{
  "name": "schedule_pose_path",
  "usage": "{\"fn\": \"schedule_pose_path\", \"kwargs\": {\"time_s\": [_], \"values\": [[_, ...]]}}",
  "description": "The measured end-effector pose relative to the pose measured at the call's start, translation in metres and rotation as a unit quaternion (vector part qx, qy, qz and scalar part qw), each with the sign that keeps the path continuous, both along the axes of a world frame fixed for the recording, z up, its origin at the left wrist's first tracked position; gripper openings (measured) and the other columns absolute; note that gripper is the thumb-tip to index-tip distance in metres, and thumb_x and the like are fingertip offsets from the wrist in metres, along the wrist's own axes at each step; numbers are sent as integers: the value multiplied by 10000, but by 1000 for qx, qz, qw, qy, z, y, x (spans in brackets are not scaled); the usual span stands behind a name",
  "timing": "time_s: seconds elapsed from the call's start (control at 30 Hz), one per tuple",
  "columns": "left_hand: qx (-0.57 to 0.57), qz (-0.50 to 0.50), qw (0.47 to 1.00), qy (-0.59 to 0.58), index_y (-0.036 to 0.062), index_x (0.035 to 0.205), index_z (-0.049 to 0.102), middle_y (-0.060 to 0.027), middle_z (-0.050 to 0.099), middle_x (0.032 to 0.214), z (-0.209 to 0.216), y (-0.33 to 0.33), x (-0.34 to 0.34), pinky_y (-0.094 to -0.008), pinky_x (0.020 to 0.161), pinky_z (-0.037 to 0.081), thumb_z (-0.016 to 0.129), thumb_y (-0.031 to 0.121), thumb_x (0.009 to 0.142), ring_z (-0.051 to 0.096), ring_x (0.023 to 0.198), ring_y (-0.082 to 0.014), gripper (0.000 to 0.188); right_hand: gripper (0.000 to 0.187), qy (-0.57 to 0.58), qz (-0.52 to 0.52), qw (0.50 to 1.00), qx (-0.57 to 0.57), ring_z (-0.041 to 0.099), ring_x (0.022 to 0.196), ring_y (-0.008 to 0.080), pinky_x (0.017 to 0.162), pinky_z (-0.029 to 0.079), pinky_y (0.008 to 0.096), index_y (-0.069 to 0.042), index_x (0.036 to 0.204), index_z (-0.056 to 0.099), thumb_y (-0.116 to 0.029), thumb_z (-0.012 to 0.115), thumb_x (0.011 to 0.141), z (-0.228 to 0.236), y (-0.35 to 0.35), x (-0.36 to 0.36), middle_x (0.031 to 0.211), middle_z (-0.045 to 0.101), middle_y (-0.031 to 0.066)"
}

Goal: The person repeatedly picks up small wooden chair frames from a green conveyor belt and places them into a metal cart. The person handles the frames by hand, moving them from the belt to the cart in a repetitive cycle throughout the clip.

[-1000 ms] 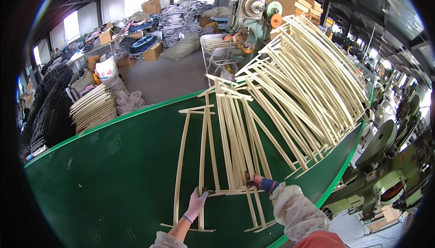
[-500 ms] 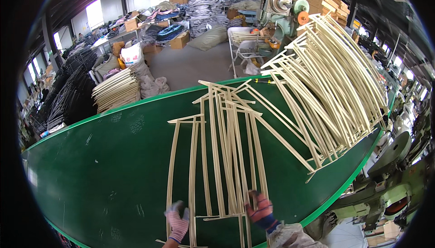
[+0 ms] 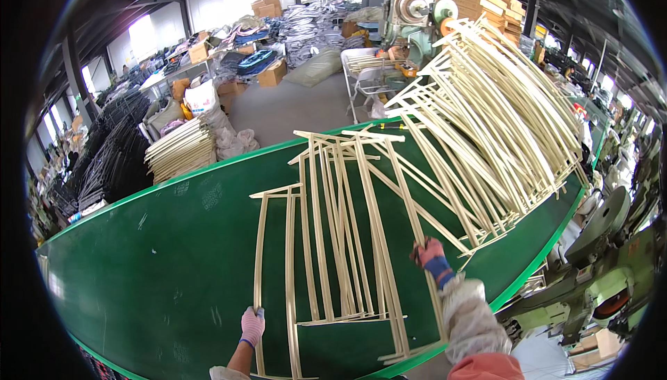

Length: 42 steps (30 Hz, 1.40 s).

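Observation:
My left hand, in a pale striped glove, is closed round the left rail of a narrow, light wooden frame at the near side of the green table. Farther right, my right hand, in a red and blue glove, grips the right rail of another wooden frame. That frame's near end reaches the table's front edge. Between my hands, several similar frames lie overlapping, with their crossbars staggered at the far end. The fingers of my right hand are partly hidden.
A big leaning row of wooden frames fills the table's right end. Green machinery stands close beyond the right edge. Past the far edge are another stack of wooden strips, a white sack and a folding chair.
My right hand has moved right and away from me, bringing a frame apart from the middle group. My left hand has shifted slightly left and now holds the left rail.

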<state>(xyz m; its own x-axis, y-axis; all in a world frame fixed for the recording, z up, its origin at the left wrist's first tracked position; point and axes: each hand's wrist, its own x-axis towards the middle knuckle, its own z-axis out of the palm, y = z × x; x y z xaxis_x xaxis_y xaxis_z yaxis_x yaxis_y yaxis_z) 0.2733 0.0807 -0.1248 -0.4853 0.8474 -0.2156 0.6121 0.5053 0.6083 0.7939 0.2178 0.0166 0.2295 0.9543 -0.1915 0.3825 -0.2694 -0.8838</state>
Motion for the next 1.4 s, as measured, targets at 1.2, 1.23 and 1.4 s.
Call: {"fn": "schedule_pose_path", "kwargs": {"time_s": [1.2,1.23,1.4], "values": [[-22,-188,848,-495,60,700,484,24,395,550,337,116,216,-207,396,301,570,214,839,358,435,-77,224,96,447,42,885,-118,571,567,222,448,466,329,-82,882,492,-119,535,803,-53,32,-78,709,595,119],[-31,-201,836,-509,67,692,465,31,374,548,346,119,219,-209,396,293,558,222,849,339,432,-71,240,113,502,-16,853,-145,564,538,204,437,463,323,-86,896,492,-150,546,821,-50,34,-79,734,610,111],[-110,-203,784,-576,94,687,447,45,341,552,381,95,209,-204,355,248,549,147,846,306,410,-45,196,74,391,38,919,-42,492,445,147,387,414,279,-80,882,513,-47,516,815,-31,33,-86,645,533,58]]}}
